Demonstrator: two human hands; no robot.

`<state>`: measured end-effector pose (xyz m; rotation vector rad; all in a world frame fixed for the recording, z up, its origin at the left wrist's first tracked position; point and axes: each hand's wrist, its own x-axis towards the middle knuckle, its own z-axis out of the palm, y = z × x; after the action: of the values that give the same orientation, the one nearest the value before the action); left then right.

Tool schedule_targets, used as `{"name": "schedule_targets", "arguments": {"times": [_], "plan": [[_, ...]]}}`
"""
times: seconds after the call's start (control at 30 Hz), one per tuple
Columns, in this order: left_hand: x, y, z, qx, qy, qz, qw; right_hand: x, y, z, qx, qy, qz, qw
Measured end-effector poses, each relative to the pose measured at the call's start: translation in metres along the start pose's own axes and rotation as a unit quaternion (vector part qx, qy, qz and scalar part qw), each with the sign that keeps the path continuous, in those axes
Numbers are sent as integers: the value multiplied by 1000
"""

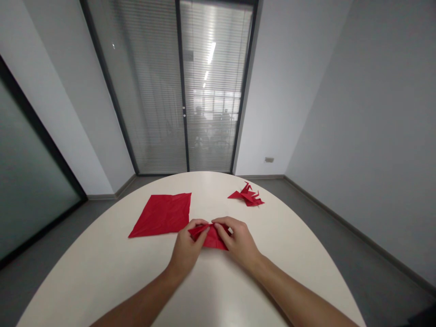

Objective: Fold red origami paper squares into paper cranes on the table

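Between my hands is a partly folded piece of red paper (214, 239), held just above or on the table in front of me. My left hand (190, 240) pinches its left part between thumb and fingers. On the other side, my right hand (236, 237) grips the upper right part, thumb on the near face and fingers curled behind. Both thumbs point toward the middle fold. The fingers hide much of the paper's outline. A flat, creased sheet of red paper (161, 213) lies beyond my left hand. Red folded paper cranes (248, 196) rest beyond my right hand.
The round white table (211, 290) fills the foreground, its curved edge running around the sheet and cranes. Behind it stand glass panels with blinds (214, 136) in dark frames. A grey wall (368, 136) rises on the right, with a small socket (269, 160) low down.
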<state>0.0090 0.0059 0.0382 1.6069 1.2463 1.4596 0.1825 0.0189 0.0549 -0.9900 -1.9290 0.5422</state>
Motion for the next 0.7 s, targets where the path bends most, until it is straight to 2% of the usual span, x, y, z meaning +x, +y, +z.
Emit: {"name": "schedule_targets", "arguments": {"times": [0.1, 0.2, 0.3, 0.37, 0.47, 0.6, 0.7], "plan": [[-1, 2, -1, 13, 1, -9, 1000, 1, 2, -1, 6, -9, -5, 1000], [-2, 2, -2, 35, 11, -8, 999, 2, 4, -5, -87, 3, -88, 992], [-4, 1, -2, 38, 4, -3, 999, 3, 6, -9, -204, 14, -183, 962], [-5, 1, -2, 38, -2, -1, 999, 3, 7, -10, -235, 13, -207, 950], [-7, 2, -2, 36, -15, -5, 999, 2, 7, -9, -217, 13, -179, 959], [-9, 5, -2, 34, -34, -11, 999, 2, 6, -6, -122, 31, -69, 990], [-8, 6, -2, 20, -31, 1, 999, 2, 7, -6, -42, 48, 12, 998]]}}
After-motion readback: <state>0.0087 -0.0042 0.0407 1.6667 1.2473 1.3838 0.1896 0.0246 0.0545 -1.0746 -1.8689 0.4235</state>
